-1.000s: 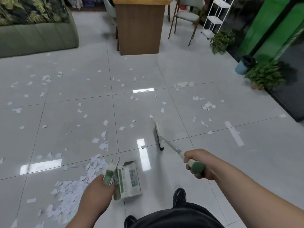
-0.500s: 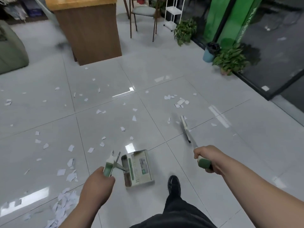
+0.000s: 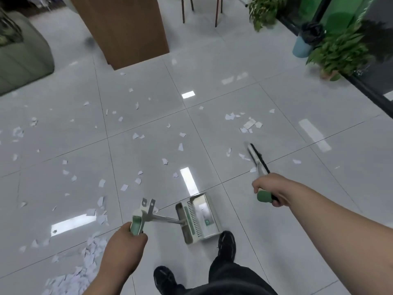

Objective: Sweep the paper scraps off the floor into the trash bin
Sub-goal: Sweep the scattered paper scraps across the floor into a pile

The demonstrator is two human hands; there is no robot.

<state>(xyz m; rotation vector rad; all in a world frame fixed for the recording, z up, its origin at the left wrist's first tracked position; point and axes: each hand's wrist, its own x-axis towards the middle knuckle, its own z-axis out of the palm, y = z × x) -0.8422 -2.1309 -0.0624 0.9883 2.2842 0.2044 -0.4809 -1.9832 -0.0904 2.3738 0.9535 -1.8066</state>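
Observation:
White paper scraps (image 3: 138,136) lie scattered over the grey floor tiles, with a gathered heap (image 3: 85,262) at the lower left and a small cluster (image 3: 246,124) at the right. My left hand (image 3: 125,245) grips the green handle of a white and green dustpan (image 3: 196,218), whose tray rests on the floor in front of my feet. My right hand (image 3: 270,190) grips the green handle of a broom (image 3: 257,158), its black bristle head touching the floor just below the right cluster. A blue trash bin (image 3: 303,44) with a black liner stands far right.
A wooden cabinet (image 3: 123,28) stands at the top centre, a green sofa (image 3: 21,52) at the top left. Potted plants (image 3: 338,52) flank the bin along a dark glass wall. Chair legs (image 3: 200,9) show behind the cabinet. My black shoes (image 3: 226,241) are beside the dustpan.
The view has swung right and the bin has come closer. The broom head moved right toward the right cluster of scraps. The dustpan travelled along with my left hand, leaving the heap behind.

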